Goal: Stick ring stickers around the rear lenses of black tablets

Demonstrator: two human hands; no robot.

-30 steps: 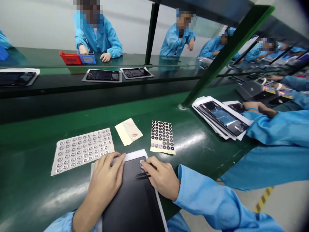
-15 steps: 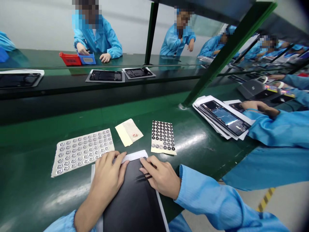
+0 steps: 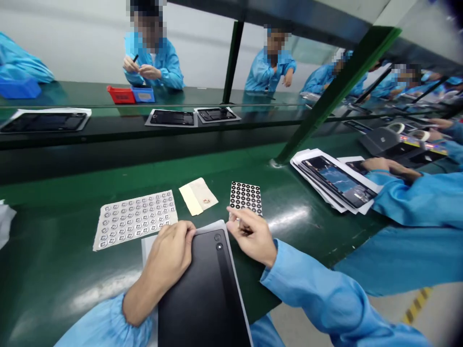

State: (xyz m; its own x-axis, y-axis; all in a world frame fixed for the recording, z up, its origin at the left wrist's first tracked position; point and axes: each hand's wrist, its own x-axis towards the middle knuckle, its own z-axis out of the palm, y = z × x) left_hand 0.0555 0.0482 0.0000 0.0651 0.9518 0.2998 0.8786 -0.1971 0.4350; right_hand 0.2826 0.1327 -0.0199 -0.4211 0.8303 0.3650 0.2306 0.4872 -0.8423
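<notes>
A black tablet [image 3: 202,289] lies back side up on a white sheet, with two round camera openings in its top right corner. My left hand [image 3: 171,248] is closed over the tablet's top left edge. My right hand [image 3: 255,236] is just right of the top corner, over the lower part of a sheet of black ring stickers [image 3: 246,193]. Its index finger points out and the other fingers are curled; a dark bit shows between them, while the tweezers are mostly hidden. A sheet of silvery round stickers [image 3: 135,217] lies to the left, beside a cream paper piece [image 3: 197,195].
At right, a stack of tablet parts on white sheets [image 3: 336,180] lies beside a co-worker's arm [image 3: 434,193]. A green post [image 3: 336,96] rises behind it. More tablet parts [image 3: 173,117] lie on the far ledge, before red [image 3: 121,95] and blue bins [image 3: 143,94].
My right hand has moved off the tablet's camera corner towards the black ring stickers, uncovering the two openings. My left hand stays at the edge, fingers more curled. The view has shifted slightly.
</notes>
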